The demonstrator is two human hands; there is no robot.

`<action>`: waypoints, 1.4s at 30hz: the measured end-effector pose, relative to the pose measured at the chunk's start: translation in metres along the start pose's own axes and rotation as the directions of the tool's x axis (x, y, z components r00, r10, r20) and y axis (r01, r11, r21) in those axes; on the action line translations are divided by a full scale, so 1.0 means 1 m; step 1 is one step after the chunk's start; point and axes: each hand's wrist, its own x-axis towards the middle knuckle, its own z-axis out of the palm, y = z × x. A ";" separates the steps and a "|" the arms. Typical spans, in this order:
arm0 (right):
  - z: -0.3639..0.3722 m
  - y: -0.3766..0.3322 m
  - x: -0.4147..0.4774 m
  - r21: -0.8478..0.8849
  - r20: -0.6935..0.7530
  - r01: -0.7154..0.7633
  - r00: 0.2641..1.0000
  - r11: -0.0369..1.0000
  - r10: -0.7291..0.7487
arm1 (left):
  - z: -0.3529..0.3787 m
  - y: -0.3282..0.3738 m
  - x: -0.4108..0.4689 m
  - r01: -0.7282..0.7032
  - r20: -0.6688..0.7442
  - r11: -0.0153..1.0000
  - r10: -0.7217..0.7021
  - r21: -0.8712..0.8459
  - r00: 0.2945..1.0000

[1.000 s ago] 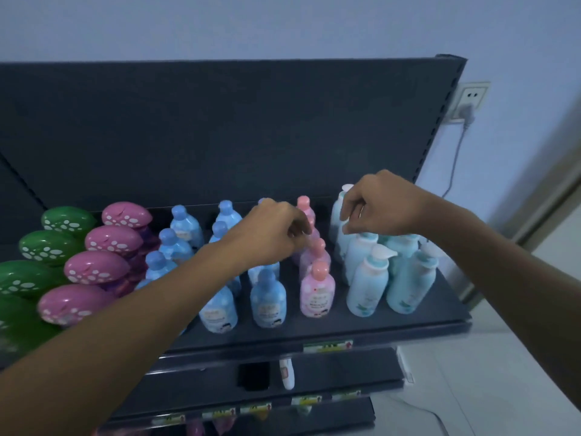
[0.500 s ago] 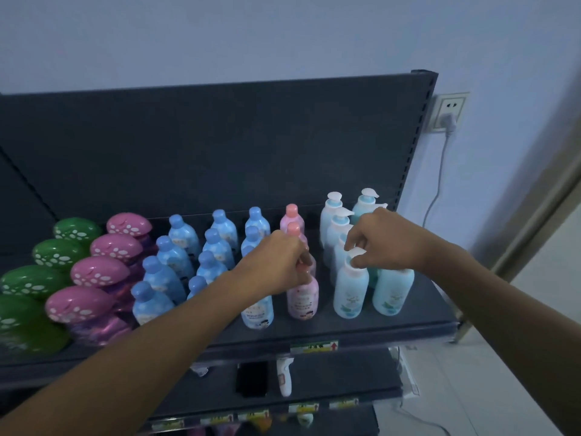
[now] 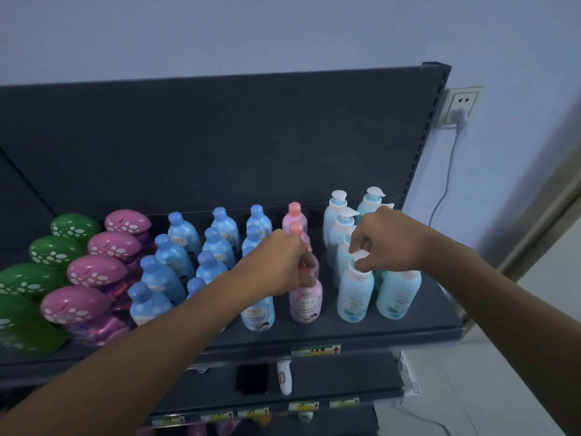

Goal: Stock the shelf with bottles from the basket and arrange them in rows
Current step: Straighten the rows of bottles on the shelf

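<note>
— Dark shelf (image 3: 314, 336) boards, crowded. Which bottles are being handled?

— Two at the front edge. The front pink bottle (image 3: 306, 302) stands upright, and the left hand (image 3: 276, 262) pinches its cap from above with curled fingers. At its 3 o'clock, just beside it, is the front pump bottle (image 3: 355, 291). The right hand (image 3: 386, 237) pinches its white pump head between thumb and fingertips.

— How should they finish this?

— It looks like lining-up. I'd slide each base rather than tip it by the top, squaring each bottle with its column running back toward 12 o'clock. Go gently on the pump head, which may twist.

— And around them?

— Blue bottles (image 3: 176, 265) stand at the pink one's 9 o'clock, with mushroom-capped bottles (image 3: 94, 272) beyond. A wall socket (image 3: 462, 108) sits at 1 o'clock. No basket is in view.
</note>
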 end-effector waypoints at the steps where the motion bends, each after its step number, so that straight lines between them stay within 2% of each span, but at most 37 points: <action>1: -0.001 -0.001 0.000 -0.002 0.016 -0.009 1.000 1.000 0.009 | 0.000 0.000 0.000 0.004 0.000 1.000 -0.004 -0.010 1.000; 6: -0.014 -0.005 0.007 -0.019 0.070 -0.029 0.997 0.999 0.030 | -0.001 -0.004 0.000 0.015 0.034 1.000 -0.014 -0.028 0.999; 10: -0.027 0.000 0.031 0.040 -0.143 -0.031 0.989 0.999 0.036 | -0.010 -0.008 0.006 0.037 0.035 0.998 -0.035 -0.059 0.999; 13: -0.026 0.010 0.055 0.062 -0.256 -0.069 0.963 0.996 0.082 | -0.025 -0.015 0.027 0.053 -0.116 0.998 -0.058 -0.044 0.992; 15: -0.021 0.018 0.069 0.055 -0.225 -0.109 0.967 0.993 0.119 | -0.034 -0.024 0.046 0.067 -0.188 0.998 -0.067 -0.008 0.980; 16: -0.017 0.022 0.074 0.053 -0.194 -0.127 0.972 0.990 0.136 | -0.037 -0.029 0.055 0.089 -0.180 0.996 -0.087 0.003 0.980; 21: 0.001 0.031 0.087 0.056 -0.140 -0.140 0.979 0.989 0.147 | -0.028 -0.043 0.084 0.173 -0.001 0.981 -0.174 0.083 0.985; 27: 0.007 0.033 0.088 0.038 -0.168 -0.139 0.975 0.990 0.143 | -0.023 -0.040 0.095 0.159 0.059 0.983 -0.164 0.088 0.985; 42: 0.006 0.034 0.088 0.045 -0.154 -0.148 0.976 0.988 0.153 | -0.021 -0.038 0.103 0.186 0.035 0.980 -0.189 0.067 0.981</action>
